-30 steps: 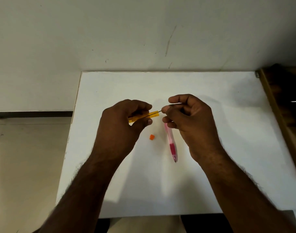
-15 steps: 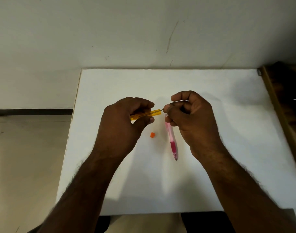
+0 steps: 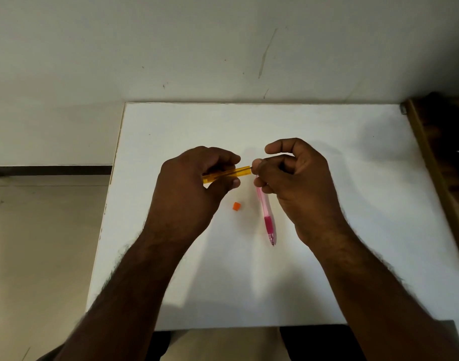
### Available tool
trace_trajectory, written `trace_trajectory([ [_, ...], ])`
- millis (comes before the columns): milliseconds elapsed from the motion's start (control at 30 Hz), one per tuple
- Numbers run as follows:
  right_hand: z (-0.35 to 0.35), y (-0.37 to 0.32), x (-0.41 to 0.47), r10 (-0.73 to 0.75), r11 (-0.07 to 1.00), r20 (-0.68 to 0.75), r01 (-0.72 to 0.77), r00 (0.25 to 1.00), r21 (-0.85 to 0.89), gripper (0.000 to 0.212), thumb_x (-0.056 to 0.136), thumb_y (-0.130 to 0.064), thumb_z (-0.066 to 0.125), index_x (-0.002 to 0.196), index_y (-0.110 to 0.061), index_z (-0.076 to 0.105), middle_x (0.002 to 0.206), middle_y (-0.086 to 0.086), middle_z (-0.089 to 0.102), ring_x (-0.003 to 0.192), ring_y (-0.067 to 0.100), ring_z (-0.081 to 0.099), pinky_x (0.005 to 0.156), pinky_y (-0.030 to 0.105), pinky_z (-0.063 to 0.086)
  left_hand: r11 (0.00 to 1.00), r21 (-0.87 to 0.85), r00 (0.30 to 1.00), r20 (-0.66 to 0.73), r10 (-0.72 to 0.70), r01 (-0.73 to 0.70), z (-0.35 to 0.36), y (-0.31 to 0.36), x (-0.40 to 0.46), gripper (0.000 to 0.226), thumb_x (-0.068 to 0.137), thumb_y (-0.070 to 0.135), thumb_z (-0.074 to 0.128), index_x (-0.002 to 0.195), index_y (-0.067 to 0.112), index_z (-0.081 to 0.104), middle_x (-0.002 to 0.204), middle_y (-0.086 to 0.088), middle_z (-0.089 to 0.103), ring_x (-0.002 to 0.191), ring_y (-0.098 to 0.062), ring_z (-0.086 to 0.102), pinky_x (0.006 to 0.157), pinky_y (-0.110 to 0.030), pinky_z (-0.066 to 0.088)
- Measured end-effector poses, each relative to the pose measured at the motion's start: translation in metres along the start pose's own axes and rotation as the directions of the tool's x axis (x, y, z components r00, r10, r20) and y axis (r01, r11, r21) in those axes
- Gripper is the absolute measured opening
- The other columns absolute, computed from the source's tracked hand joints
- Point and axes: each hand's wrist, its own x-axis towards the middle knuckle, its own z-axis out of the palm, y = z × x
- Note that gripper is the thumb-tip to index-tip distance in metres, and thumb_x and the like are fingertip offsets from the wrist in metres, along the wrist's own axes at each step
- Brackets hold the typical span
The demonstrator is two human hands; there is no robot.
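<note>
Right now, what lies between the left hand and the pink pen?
In the head view, a small orange piece, loose on the table, touching neither left hand nor pink pen.

White counter (image 3: 223, 126) mid-frame, butted vs. scuffed off-white wall (image 3: 171, 48) up top. Beige floor (image 3: 40, 256) lower left w/ dark skirting (image 3: 51, 170). Wooden furniture (image 3: 447, 157) at right edge, in shadow.

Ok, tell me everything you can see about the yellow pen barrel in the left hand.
The yellow barrel is a translucent amber plastic-looking tube, held almost level above the white table, right end slightly raised. The left hand grips its left half between fingers and thumb. A thin dark rod runs inside; the right hand pinches it at the open right end.
</note>
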Motion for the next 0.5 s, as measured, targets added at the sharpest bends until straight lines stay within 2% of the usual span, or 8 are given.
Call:
trace_trajectory([
  [400,-0.0017,-0.0006,-0.0003,-0.015,1.000,-0.020,0.015,1.000,-0.005,0.024,0.086,-0.023,0.081,0.099,-0.025,0.061,0.074,-0.007,0.078,0.069,0.013,0.076,0.080,0.043,0.063,1.000,-0.003,1.000,-0.004,-0.009,0.009,-0.0011,0.0009,-0.0002,0.029,0.081,0.017,0.082,0.109,0.023,0.076,0.098,0.014,0.074,0.088,0.003,0.066,0.082,0.000,0.041],
  [500,-0.0030,-0.0013,-0.0005,-0.026,1.000,-0.026,0.026,0.999,-0.003,0.024,0.085,-0.022,0.081,0.100,-0.023,0.062,0.075,-0.004,0.078,0.070,0.014,0.076,0.083,0.046,0.062,1.000,-0.002,1.000,-0.006,-0.005,0.005,-0.0016,0.0004,0.0005,0.029,0.081,0.017,0.082,0.109,0.024,0.075,0.098,0.014,0.073,0.088,0.007,0.065,0.082,0.000,0.041],
])
